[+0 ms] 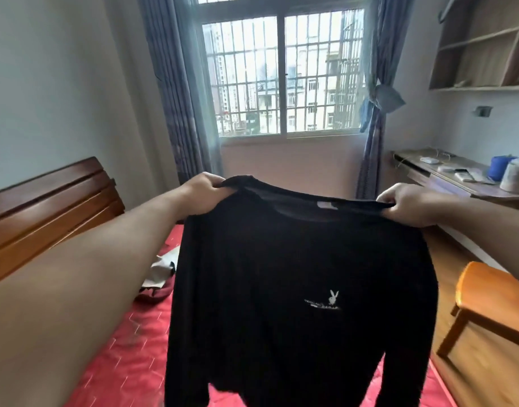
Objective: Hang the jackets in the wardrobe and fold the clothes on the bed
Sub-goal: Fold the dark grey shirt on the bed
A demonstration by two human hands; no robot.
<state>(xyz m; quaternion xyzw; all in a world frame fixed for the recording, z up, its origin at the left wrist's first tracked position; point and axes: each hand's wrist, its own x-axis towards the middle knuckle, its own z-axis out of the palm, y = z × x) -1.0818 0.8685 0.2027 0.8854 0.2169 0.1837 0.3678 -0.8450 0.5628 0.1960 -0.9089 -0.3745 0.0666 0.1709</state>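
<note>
I hold a black long-sleeved top [296,274] up in the air over the bed [129,348], its front with a small white rabbit logo facing me. My left hand [203,186] pinches the left shoulder of the top and my right hand [411,205] grips the right shoulder. The sleeves hang down at both sides. The bed has a red patterned cover. A crumpled grey and dark garment [159,277] lies on the bed to the left, partly hidden by the top.
A wooden headboard [46,212] stands at the left. An orange wooden stool [493,301] is on the floor at the right. A desk [458,177] with a blue and a white yarn cone runs along the right wall, wooden shelves above. A barred window with curtains is ahead.
</note>
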